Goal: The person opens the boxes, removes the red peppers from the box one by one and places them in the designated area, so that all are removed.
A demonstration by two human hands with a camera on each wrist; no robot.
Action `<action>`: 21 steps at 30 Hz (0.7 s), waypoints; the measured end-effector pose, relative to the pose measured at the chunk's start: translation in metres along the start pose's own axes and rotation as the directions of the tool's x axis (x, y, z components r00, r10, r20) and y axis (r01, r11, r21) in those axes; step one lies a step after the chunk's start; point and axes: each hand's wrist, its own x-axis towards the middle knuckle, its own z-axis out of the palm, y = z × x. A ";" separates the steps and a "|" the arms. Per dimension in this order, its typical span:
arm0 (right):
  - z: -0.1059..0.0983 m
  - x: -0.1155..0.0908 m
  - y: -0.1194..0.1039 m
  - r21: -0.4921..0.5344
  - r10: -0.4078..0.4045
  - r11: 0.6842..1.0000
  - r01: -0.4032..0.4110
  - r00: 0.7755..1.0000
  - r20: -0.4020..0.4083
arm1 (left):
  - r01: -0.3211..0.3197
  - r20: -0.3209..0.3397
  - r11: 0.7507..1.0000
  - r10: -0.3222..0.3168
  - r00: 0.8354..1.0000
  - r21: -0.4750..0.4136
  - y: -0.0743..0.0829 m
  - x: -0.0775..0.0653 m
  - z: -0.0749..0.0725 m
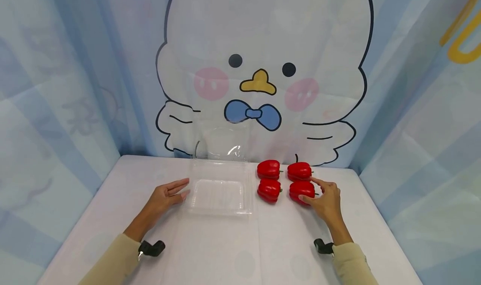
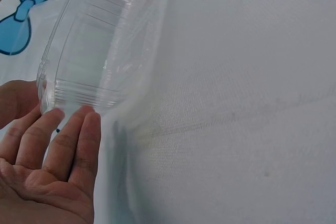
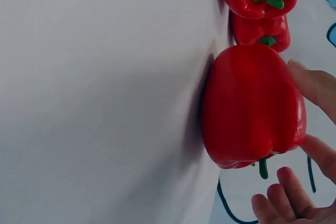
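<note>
A clear plastic clamshell container (image 1: 221, 195) stands on the table, its lid (image 1: 221, 143) raised at the back. My left hand (image 1: 170, 195) is at the container's left side, fingers stretched out; in the left wrist view the fingertips (image 2: 86, 114) are right at its wall. To the right of the container, red bell peppers lie in two pairs. Over the near right bell pepper (image 1: 300, 189) is my right hand (image 1: 328, 198). Its thumb (image 3: 317, 87) and forefinger (image 3: 321, 156) meet the upper edges of that pepper in the right wrist view, the other fingers spread away from it.
Behind the near right one lies another bell pepper (image 1: 299, 171); two more, a far one (image 1: 268, 169) and a near one (image 1: 269, 190), lie close to the container's right edge. A printed curtain (image 1: 263, 34) hangs behind the white table (image 1: 225, 251) and along both sides.
</note>
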 end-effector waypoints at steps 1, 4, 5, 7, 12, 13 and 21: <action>-0.001 -0.001 -0.002 0.001 -0.006 1.000 0.006 1.000 -0.009 | 0.003 -0.004 1.000 -0.003 1.000 -0.002 0.000 -0.001 0.000; -0.002 -0.005 -0.009 0.002 -0.019 1.000 0.019 1.000 -0.023 | 0.011 -0.003 1.000 -0.011 1.000 -0.008 0.001 -0.005 0.002; -0.002 -0.006 -0.011 0.005 -0.026 1.000 0.027 0.999 -0.028 | 0.013 -0.004 1.000 -0.013 1.000 -0.010 0.001 -0.006 0.003; -0.003 -0.010 -0.017 0.015 -0.047 0.999 0.047 0.998 -0.035 | 0.014 -0.003 1.000 -0.014 1.000 -0.014 0.001 -0.009 0.003; -0.001 -0.018 -0.027 0.025 -0.131 0.991 0.133 0.990 -0.059 | 0.005 0.001 1.000 -0.005 1.000 -0.006 0.000 -0.015 0.004; -0.001 -0.020 -0.029 0.026 -0.149 0.988 0.150 0.987 -0.060 | 0.010 -0.004 1.000 -0.010 1.000 0.001 -0.001 -0.016 0.005; -0.001 -0.036 -0.057 0.027 -0.242 0.970 0.243 0.969 -0.046 | 0.036 -0.020 0.999 -0.036 0.999 0.013 -0.009 -0.023 0.007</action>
